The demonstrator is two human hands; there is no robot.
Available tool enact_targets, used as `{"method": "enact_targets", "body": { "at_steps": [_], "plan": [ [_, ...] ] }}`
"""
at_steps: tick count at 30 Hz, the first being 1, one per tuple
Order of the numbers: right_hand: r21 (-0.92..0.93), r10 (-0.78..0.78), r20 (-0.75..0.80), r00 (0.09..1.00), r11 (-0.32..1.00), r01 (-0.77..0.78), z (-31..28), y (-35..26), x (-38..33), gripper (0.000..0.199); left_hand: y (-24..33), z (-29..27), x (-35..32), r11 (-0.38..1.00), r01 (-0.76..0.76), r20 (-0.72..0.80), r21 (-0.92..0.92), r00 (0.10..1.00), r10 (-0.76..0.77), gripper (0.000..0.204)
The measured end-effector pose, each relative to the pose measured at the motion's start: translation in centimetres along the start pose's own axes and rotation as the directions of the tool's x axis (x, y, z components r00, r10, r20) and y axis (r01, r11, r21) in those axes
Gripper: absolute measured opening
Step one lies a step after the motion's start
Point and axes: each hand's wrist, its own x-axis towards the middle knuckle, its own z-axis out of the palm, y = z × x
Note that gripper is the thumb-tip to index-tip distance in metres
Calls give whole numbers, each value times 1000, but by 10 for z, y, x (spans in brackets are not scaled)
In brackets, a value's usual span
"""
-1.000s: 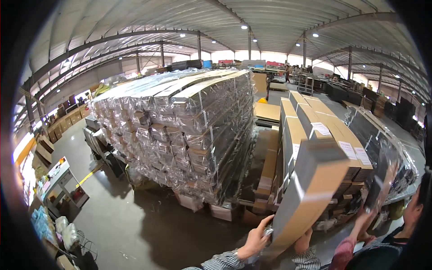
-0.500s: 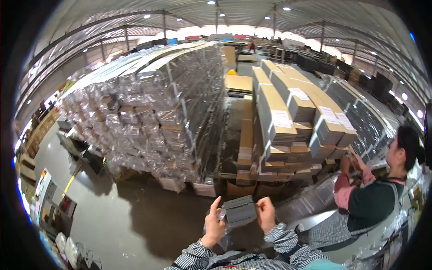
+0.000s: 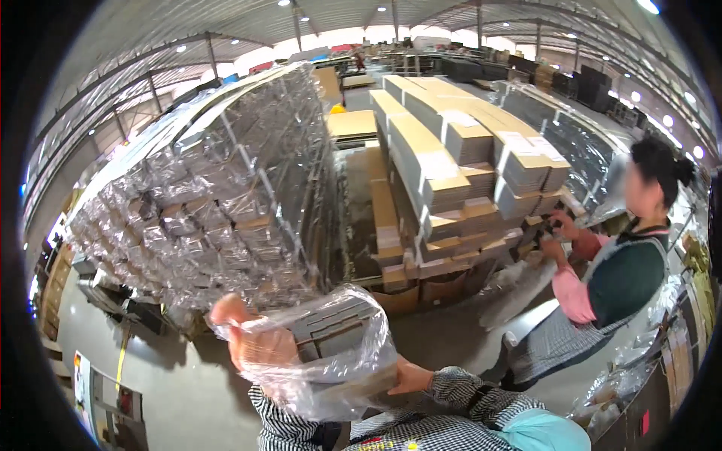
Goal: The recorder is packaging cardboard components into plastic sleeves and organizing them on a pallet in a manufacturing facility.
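A clear plastic bag (image 3: 376,323) is spread wide in front of me, its film wrapped around a stack of flat dark-grey pieces (image 3: 331,327). My left hand (image 3: 263,346) grips the bag on its left side; film covers much of the hand, and its fingers are partly blurred. On the right, my right hand (image 3: 411,376) is closed at the bag's edge, with the fingertips hidden behind the film. I cannot tell whether either hand also touches the grey pieces.
A tall film-wrapped stack (image 3: 180,218) stands ahead on the left. Strapped long cardboard packs (image 3: 444,180) are piled ahead on the right. Close on my right, a co-worker (image 3: 624,270) has both hands at that pile. Plastic-wrapped material (image 3: 613,383) lies at the lower right.
The crumpled film in my left hand has opened out into a bag around the grey stack. Both hands have moved left and my view has turned right.
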Motion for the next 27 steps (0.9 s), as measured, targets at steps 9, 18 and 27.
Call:
{"method": "enact_targets", "body": {
  "at_steps": [9,18,27],
  "plan": [
    [573,306,-495,813,819,40,-11,50,156,102,21,-21,6,475,217,-508,852,557,657,52],
    [-42,663,-595,454,538,-842,-170,171,441,76,65,-61,-9,349,532,-496,772,159,854,35],
    [-437,639,-543,544,338,-833,-65,254,415,66,86,-102,-13,322,579,-478,749,135,868,36]
  ]
}}
